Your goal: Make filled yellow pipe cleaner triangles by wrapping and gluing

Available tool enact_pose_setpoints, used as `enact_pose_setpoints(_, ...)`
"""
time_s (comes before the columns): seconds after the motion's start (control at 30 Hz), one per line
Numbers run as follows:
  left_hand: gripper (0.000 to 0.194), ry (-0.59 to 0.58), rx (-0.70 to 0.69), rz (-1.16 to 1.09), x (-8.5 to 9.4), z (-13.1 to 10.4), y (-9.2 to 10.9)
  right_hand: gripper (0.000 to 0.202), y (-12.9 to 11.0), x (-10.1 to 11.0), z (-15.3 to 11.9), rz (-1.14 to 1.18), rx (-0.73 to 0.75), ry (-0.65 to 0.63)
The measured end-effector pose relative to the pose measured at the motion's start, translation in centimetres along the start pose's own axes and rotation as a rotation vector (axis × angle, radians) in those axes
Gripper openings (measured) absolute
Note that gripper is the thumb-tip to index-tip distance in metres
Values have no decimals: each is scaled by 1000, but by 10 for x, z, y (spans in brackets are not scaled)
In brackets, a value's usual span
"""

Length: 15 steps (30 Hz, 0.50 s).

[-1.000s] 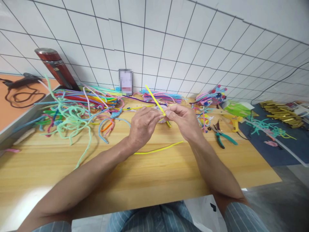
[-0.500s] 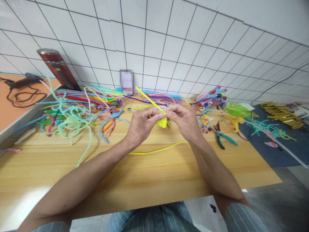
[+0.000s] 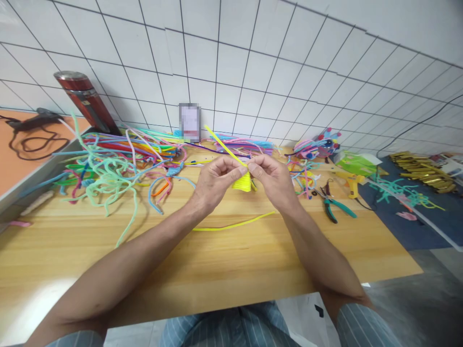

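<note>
A small yellow piece (image 3: pixel 242 183) made of rows of fuzzy stem hangs between my hands, and a straight yellow stem end sticks up from it to the upper left. My left hand (image 3: pixel 219 180) pinches it from the left with thumb and fingers. From the other side my right hand (image 3: pixel 271 178) has its thumb and fingertips closed on the same piece, near its top edge. The fingertips of both hands almost touch. Below them a loose yellow stem (image 3: pixel 235 226) lies on the wooden table (image 3: pixel 217 270).
Piled coloured stems (image 3: pixel 112 173) cover the back left, near a red flask (image 3: pixel 87 103). A phone (image 3: pixel 190 123) leans on the wall. To the right are pliers (image 3: pixel 334 207), a yellow glue gun (image 3: pixel 349 183) and gold stems (image 3: pixel 423 171).
The yellow piece has turned slightly, so more of its ribbed face shows. My hands have shifted only a little and still hold it.
</note>
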State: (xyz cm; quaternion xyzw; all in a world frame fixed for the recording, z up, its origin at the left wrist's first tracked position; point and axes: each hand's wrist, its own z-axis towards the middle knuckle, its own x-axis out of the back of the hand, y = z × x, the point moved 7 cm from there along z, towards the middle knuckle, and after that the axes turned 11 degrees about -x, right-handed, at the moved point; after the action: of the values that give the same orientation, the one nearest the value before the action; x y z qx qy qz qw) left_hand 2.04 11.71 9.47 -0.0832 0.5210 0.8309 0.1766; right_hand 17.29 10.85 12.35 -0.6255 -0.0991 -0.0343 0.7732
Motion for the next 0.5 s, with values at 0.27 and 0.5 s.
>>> enact_pose_setpoints(0.27,39,34,98,-69,2,-1,-9,21,-2,0,-2,-1,4,-11)
enact_pose_setpoints(0.5,37,65,38,-75,0,-2,-6,23,2,0,-1,-3,-2,4)
